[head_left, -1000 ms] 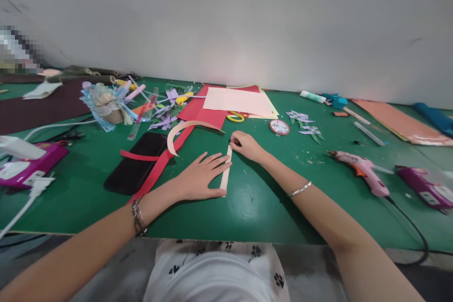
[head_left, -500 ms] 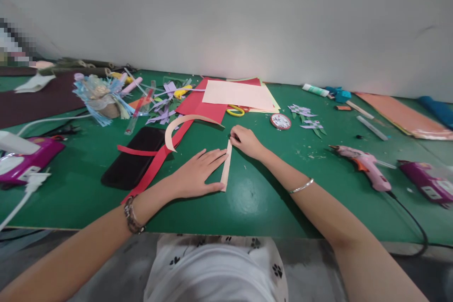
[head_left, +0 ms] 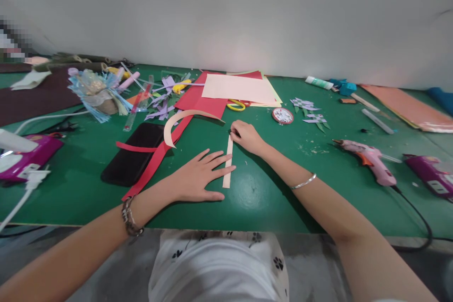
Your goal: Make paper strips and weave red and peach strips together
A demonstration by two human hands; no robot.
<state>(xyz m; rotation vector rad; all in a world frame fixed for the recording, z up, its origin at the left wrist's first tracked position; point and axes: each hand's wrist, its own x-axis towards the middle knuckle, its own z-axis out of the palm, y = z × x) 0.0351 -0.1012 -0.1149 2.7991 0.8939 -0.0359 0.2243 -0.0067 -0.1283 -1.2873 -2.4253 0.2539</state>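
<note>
A narrow pale pink paper strip lies lengthwise on the green table in front of me. My left hand rests flat with fingers spread, two fingertips lying across the strip and the thumb apart from it. Curled closed, my right hand pinches the strip's far end; its fingertips partly hide that end. A curved pale paper strip arches beyond my left hand, over a red paper strip. A black phone lies under the red paper at the left.
Pink paper sheets lie on red sheets at the back, beside yellow-handled scissors. A round tin and woven paper pieces sit to the right. A pink glue gun and its cord occupy the right side.
My left hand has spread its fingers and slid slightly, its thumb coming off the strip's near end. The right hand stays at the far end. The view has shifted slightly.
</note>
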